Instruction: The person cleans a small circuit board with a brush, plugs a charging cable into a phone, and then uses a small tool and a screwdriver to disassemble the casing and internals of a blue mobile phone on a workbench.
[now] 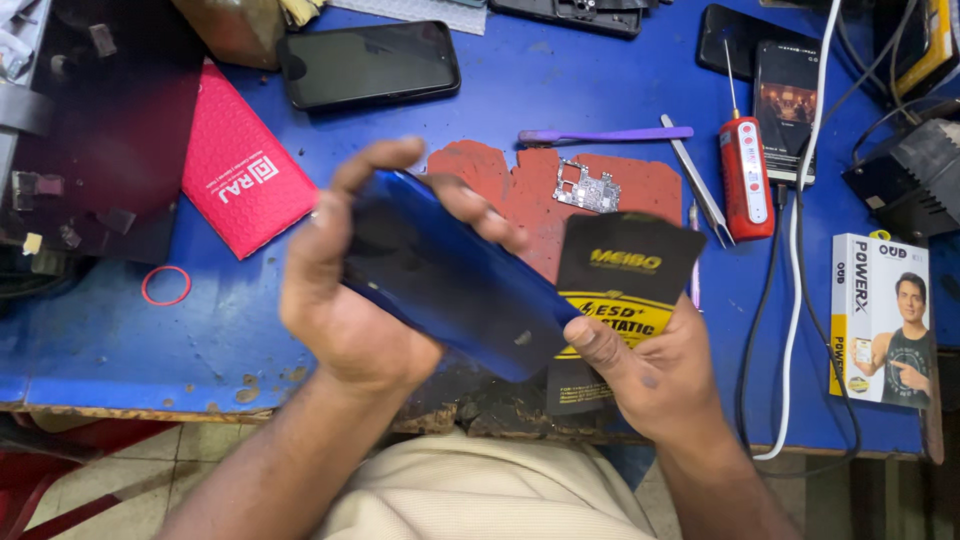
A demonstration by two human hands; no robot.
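Item held: glossy dark-blue slab-shaped phone [450, 280], back panel toward the camera, carried above the near edge of the blue-topped workbench [120, 340]; long axis slanting from upper left, near the left thumb, down to lower right, where its lower corner meets the right hand. Left hand [340, 290]: wrapped round the upper-left end of the phone, palm under one long edge, fingers curled over the far edge, thumb raised beside it; a closed, full grasp, bearing most of the phone. Right hand [650, 370]: pinching a flat black anti-static pouch with yellow panel [625, 290] between thumb and fingers, thumb tip touching the phone's lower-right corner; a narrow closed pinch; the pouch stands just beside and partly behind the phone's lower end. Bench, beyond the hands: worn red-brown work mat [520, 190], bearing a small bare silver circuit board [587, 190]; purple-handled slim brush [605, 134] along the mat's far edge; steel tweezers [698, 185] to its right; red pen-shaped tool with metal tip [745, 175] beside them; white cable [800, 250] running toward the near edge. Further: black phone lying screen-up [368, 64], far left of centre; red textured flat case [240, 165] at left; red rubber ring [166, 285] near it; white retail box [880, 320] at right.
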